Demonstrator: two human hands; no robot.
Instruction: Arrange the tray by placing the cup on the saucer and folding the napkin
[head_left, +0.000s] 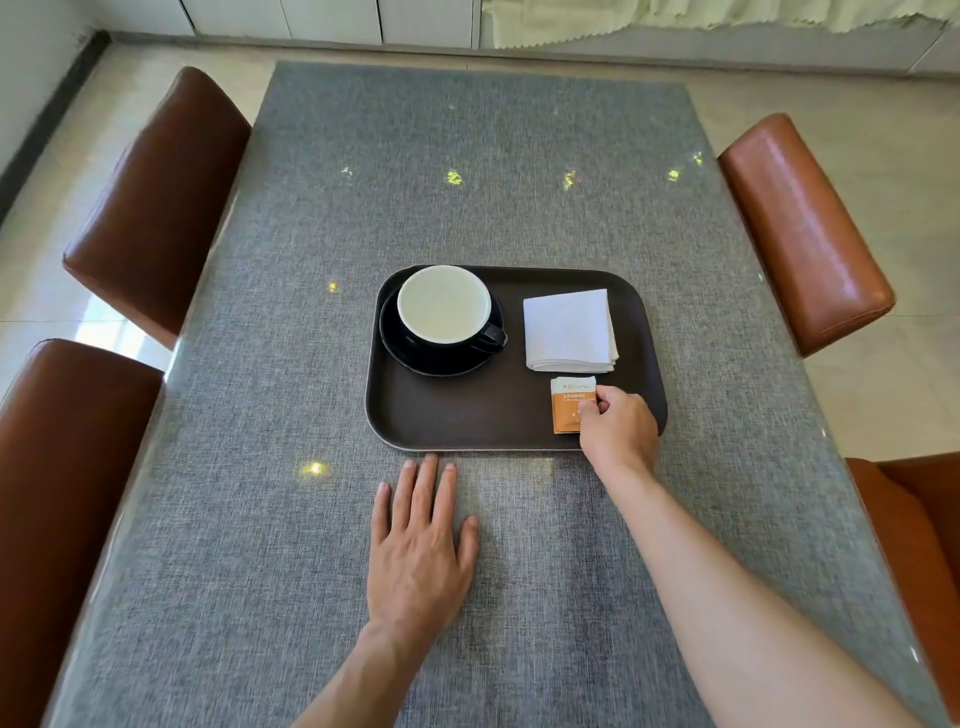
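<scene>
One black cup (444, 306) with a pale, cream-white inside sat upright on a black saucer (410, 349) in the far-left part of a dark brown tray (457, 415), its handle pointing right and slightly toward the person. Just right of it, apart from the saucer, a white napkin (570, 330) lay folded into a near square, stacked edges showing along its near side. Close in front of the napkin, an orange-and-white packet (570, 402) lay with its long axis running near to far, its right edge pinched by the curled fingers of the right hand (618, 423) at the tray's near-right corner. The left hand (421, 540) rested flat and spread on the grey table (311, 364), holding nothing, fingertips just shy of the tray's near rim. Most of the tray's near-left floor lay bare, and brown chairs (156, 202) flanked the table.
</scene>
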